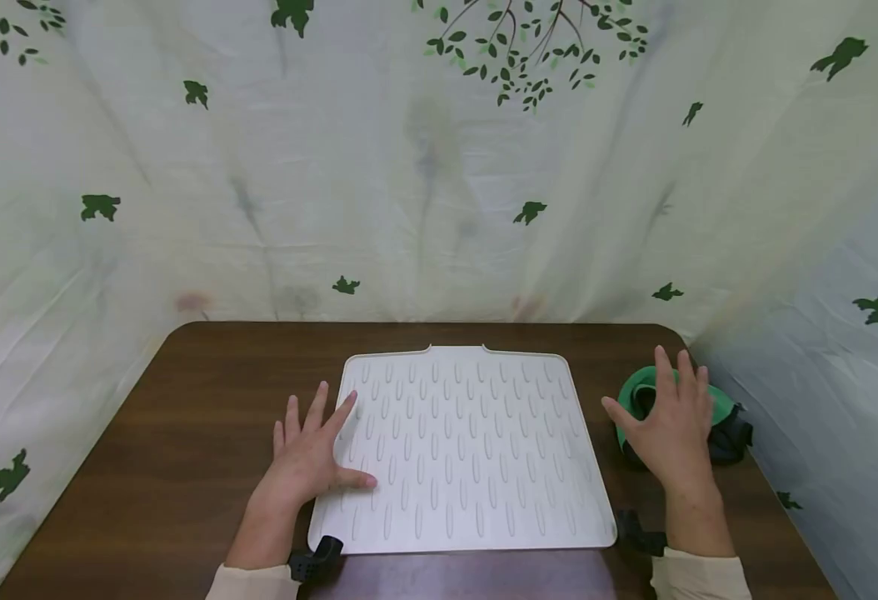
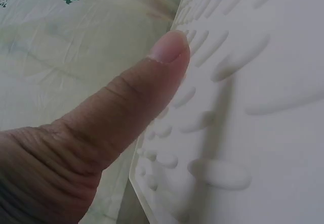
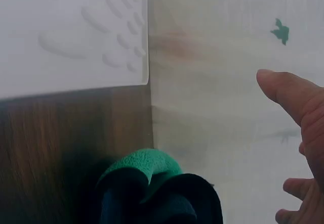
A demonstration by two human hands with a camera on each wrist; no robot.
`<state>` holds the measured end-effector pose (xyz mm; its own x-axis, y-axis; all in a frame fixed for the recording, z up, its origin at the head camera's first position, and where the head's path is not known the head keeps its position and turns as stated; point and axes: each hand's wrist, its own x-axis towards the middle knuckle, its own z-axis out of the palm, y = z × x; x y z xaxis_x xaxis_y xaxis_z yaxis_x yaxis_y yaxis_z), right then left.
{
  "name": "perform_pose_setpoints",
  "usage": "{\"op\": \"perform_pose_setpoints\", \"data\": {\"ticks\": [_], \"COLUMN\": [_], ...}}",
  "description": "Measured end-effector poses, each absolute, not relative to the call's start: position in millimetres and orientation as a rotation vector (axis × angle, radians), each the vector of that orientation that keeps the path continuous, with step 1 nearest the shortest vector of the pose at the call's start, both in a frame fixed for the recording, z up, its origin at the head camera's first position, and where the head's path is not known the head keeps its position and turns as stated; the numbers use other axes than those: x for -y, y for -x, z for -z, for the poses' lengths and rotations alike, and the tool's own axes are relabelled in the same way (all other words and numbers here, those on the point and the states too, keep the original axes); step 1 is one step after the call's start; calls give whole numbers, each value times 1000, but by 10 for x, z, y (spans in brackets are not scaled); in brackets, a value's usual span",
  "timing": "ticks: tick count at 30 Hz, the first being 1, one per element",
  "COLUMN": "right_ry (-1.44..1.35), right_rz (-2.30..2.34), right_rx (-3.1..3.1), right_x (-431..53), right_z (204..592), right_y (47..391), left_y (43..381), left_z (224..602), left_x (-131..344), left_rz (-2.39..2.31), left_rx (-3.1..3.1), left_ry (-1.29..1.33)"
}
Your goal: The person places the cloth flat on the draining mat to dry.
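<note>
A white ribbed board, like a draining board with rows of raised oval ridges, lies in the middle of the table. My left hand is spread at its left edge, the thumb extending over the ridged face. In the left wrist view the thumb stands in front of the board; whether it touches cannot be told. To the right, my right hand hovers with spread fingers over a rolled or folded green and black fabric thing, partly hiding it. The right wrist view shows its fuzzy green part and dark curled layers below.
The dark wooden table has rounded far corners. A pale curtain with green leaf prints hangs behind it and along both sides. Dark bands with small devices sit at both wrists, near the board's front corners.
</note>
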<state>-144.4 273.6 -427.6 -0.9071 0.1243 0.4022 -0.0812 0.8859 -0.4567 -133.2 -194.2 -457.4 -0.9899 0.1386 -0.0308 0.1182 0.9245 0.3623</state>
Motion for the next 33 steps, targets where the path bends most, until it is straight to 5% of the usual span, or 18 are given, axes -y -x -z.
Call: {"op": "perform_pose_setpoints", "data": {"ticks": [33], "right_ry": [290], "right_rz": [-823], "right_rx": [2600], "right_x": [-3130], "right_z": [4333], "right_y": [1465], "left_y": [1344], "left_z": [4637], "left_x": [1985], "left_rz": [-557], "left_rx": [-2898], "left_ry": [-132]}}
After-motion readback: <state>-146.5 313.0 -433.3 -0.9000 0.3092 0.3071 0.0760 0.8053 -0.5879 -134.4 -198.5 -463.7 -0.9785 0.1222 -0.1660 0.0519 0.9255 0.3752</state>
